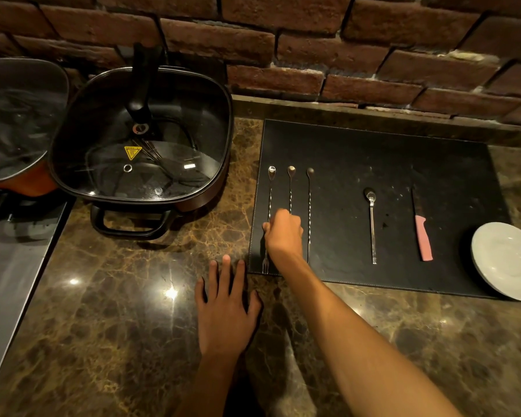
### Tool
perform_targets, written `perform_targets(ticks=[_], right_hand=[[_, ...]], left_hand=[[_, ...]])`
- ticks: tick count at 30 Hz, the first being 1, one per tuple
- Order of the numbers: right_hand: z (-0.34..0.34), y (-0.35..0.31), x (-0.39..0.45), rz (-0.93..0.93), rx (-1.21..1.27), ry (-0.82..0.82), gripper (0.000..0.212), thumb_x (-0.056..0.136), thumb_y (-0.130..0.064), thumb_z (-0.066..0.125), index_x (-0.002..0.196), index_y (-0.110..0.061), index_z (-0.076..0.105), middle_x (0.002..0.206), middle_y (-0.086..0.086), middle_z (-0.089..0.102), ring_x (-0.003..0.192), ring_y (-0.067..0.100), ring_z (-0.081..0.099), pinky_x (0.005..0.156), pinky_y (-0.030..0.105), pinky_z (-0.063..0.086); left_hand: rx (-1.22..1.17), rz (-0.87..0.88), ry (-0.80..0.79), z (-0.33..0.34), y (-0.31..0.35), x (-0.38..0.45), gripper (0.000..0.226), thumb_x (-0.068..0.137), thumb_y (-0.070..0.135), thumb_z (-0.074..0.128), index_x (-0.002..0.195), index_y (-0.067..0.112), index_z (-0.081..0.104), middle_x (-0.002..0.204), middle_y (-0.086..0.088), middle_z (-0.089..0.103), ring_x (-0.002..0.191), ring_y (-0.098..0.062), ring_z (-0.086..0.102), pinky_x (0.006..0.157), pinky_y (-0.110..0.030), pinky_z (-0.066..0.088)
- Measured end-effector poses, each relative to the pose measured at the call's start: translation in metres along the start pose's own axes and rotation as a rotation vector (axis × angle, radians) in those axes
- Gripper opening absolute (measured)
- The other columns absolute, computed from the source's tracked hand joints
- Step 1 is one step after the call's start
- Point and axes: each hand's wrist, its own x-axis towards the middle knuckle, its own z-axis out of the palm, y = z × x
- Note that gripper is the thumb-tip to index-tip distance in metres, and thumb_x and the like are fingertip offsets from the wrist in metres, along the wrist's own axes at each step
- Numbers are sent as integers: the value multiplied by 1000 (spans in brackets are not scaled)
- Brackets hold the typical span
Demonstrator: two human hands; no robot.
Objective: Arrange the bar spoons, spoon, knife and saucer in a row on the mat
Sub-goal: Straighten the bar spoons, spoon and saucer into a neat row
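Observation:
A black mat (373, 152) lies on the marble counter. Three long twisted bar spoons lie side by side at its left: the left one (270, 194) with a fork tip, the middle one (290, 188), the right one (309, 212). My right hand (283, 233) rests over them, fingers curled on the left bar spoon's stem and covering the middle one's lower part. A shorter spoon (372, 224) lies further right, then a pink-handled knife (421, 233). A white saucer (507, 260) overlaps the mat's right edge. My left hand (226, 308) lies flat on the counter, fingers spread.
A square electric pan with a glass lid (142, 145) stands left of the mat, another glass lid (15, 121) beyond it. A metal surface (9, 266) runs along the far left. A brick wall (313, 40) backs the counter.

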Motion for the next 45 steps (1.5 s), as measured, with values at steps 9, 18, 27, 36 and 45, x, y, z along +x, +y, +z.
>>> perform_targets(ticks=[9,18,27,36,45], right_hand=[[-4,1,-1,4,50,-32,13,97,-16,59,97,-3,59,99,12,58,90,29,59,75,43,54],[-8,2,-2,-5,94,-77,11,97,-14,57,94,-3,59,98,11,57,93,30,63,81,48,58],[-39,32,5,76,497,9,26,87,1,45,70,-3,65,71,8,67,52,14,63,53,33,60],[-116,126,29,176,471,223,27,86,-1,52,67,-18,61,70,11,67,57,18,64,53,32,54],[-123,171,39,271,401,210,26,82,1,46,67,-15,60,81,15,70,84,40,69,77,53,59]], left_hand=[[-2,-3,2,-2,1,-1,64,101,51,29,158,23,31,168,-10,28,156,-33,25,122,-59,25],[-3,-9,1,-3,1,0,64,100,51,30,158,23,33,168,-11,30,156,-33,25,122,-59,25],[2,9,19,0,0,0,64,99,51,33,158,25,29,167,-9,29,156,-32,23,122,-58,22],[16,21,46,-1,1,0,64,99,49,31,156,21,35,166,-11,32,155,-35,24,120,-60,25],[33,8,53,4,-2,-1,65,99,51,30,158,23,34,168,-9,29,156,-33,22,119,-59,26]])
